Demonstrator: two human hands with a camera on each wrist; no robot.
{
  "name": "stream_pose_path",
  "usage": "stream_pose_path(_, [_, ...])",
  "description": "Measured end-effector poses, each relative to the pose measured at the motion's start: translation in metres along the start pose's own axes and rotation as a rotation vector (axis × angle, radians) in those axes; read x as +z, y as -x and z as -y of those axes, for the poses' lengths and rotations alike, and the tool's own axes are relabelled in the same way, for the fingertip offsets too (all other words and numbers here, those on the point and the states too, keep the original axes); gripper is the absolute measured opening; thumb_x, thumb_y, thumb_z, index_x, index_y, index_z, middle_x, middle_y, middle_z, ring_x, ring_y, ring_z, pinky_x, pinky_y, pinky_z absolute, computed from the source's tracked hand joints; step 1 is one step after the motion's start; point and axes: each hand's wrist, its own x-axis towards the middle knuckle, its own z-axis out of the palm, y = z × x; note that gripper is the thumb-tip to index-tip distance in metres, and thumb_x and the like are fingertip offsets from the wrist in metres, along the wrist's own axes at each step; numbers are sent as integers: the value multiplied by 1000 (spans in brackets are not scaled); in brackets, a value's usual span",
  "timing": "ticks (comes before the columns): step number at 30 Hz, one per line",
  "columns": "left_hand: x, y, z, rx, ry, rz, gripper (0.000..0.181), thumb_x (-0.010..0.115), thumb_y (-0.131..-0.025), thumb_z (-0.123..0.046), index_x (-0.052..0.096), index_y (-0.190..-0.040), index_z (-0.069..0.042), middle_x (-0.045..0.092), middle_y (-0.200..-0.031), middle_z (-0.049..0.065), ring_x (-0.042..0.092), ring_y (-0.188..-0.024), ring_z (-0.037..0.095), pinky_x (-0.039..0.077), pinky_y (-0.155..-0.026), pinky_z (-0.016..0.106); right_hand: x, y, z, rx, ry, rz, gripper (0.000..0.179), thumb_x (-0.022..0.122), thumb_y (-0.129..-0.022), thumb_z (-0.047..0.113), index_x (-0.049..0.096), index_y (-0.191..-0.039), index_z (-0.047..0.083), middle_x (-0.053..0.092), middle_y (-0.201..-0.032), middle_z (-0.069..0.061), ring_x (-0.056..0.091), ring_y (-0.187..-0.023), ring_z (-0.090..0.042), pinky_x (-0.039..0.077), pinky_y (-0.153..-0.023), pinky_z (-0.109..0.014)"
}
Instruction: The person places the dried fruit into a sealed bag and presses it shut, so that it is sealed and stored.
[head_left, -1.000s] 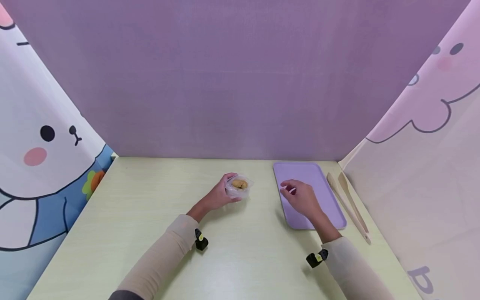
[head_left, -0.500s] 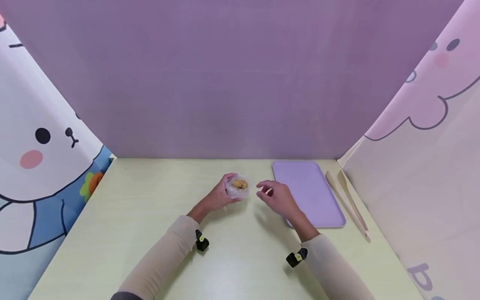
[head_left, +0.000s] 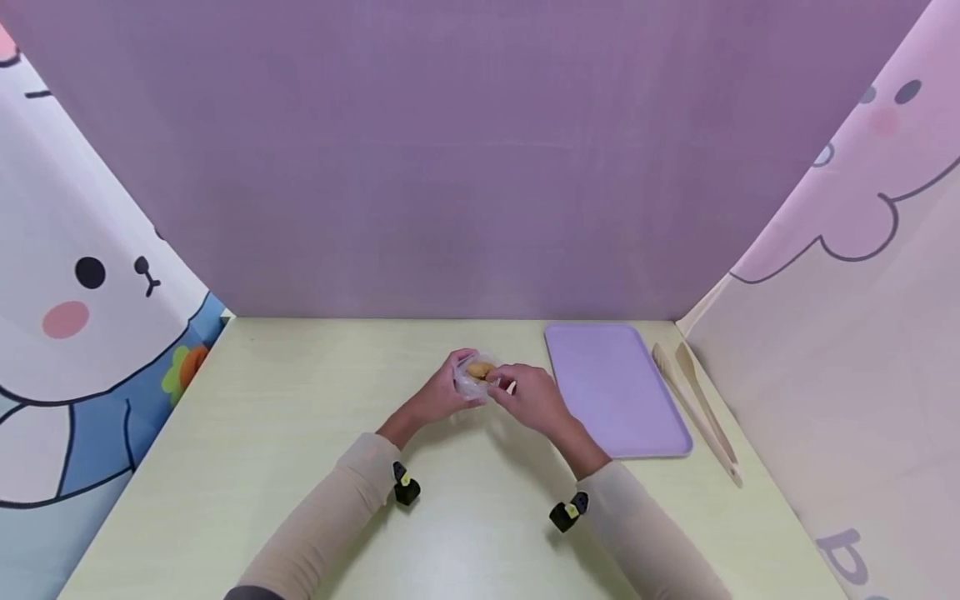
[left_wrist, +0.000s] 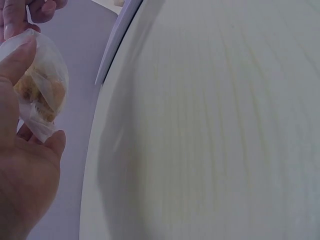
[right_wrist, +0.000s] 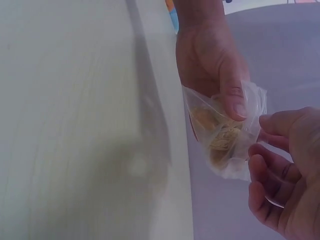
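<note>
My left hand [head_left: 441, 393] holds a thin clear plastic bag [head_left: 468, 383] up over the table, its thumb lying across the side. Inside are golden-brown pieces of food [head_left: 478, 369], showing through the bag's mouth in the head view. In the left wrist view the bag [left_wrist: 57, 85] sags between thumb and fingers. My right hand [head_left: 532, 397] has come to the bag from the right. Its thumb and fingers are bent, with the tips right at the bag's edge in the right wrist view; whether they pinch the bag or a piece I cannot tell.
On the right of the pale table [head_left: 300, 467] lies a purple rectangular tray [head_left: 615, 392]. Beside it are a wooden fork-like utensil [head_left: 697, 417] and a wooden spatula-like one [head_left: 705, 396]. A purple panel [head_left: 450, 167] stands behind, with printed cloths at both sides.
My right hand has moved left from over the tray to the bag's mouth. The left hand and the bag have stayed nearly in place.
</note>
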Motion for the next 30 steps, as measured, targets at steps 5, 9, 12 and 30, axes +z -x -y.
stream_pose_path(5, [1,0,1,6,7,8,87,81,-88,-13,26,-155,-10,39,-152,20,49,-129,34,50,-99,37,1,-2,1,7,22,16,10,76,-92,23,77,-98,16,71,-78,4,57,-65,-7,46,-62,-26])
stream_pose_path(9, [2,0,3,-2,25,12,87,81,-88,-12,26,-154,-8,39,-152,20,49,-130,34,50,-99,35,1,-2,-1,9,7,17,8,75,-93,23,78,-92,16,73,-78,4,57,-67,-5,46,-63,-25])
stream_pose_path(12, [3,1,4,-13,36,16,88,81,-87,-12,25,-155,-9,40,-152,20,51,-128,33,51,-97,34,-1,-2,-2,-3,-6,-11,11,72,-95,21,78,-90,14,73,-78,3,54,-63,-4,44,-60,-23])
stream_pose_path(30, [7,-1,-4,-21,68,1,89,82,-86,-14,26,-155,-12,38,-153,18,50,-125,31,51,-90,27,-3,-5,-2,-30,-6,27,6,73,-93,21,75,-90,16,67,-73,7,58,-67,-4,47,-63,-22])
